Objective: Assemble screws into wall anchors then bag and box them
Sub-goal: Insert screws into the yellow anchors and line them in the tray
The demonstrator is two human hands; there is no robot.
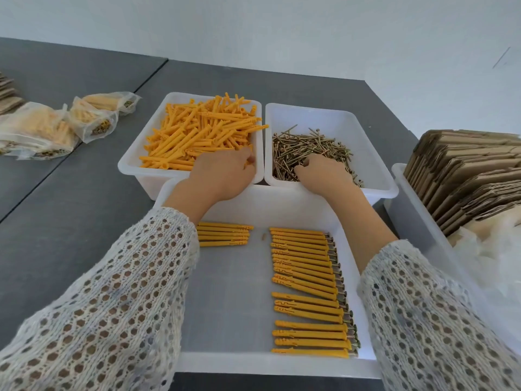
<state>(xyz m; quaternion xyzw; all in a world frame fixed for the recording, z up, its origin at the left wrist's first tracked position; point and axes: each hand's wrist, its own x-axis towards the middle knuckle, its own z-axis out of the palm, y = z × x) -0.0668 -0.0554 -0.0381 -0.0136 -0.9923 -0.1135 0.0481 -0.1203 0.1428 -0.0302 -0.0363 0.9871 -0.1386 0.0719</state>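
Hands reach forward into two white bins at the far side of the near tray. The left hand (225, 173) is sunk into the near right corner of the bin of loose orange wall anchors (197, 131), its fingers curled down among them; whether they pinch one I cannot tell, since the fingertips are hidden. The right hand (321, 173) lies on the heap of brass-coloured screws (307, 149) in the bin just to the right, fingers bent into the pile, and what they hold, if anything, cannot be made out. Both bins touch side by side on the grey tabletop (70, 215). Nearer, a shallow white tray (282, 210) holds a long column of assembled anchors (307, 286) on its right side, screw heads pointing right, and a short row of anchors (222, 234) at its far left, partly under the left sleeve (112, 292). At far left on the tabletop lie clear filled bags (56, 125). At right, another white bin (417, 227) holds flattened cardboard boxes (465, 176) standing on edge, with crumpled clear plastic (490, 255) near them.
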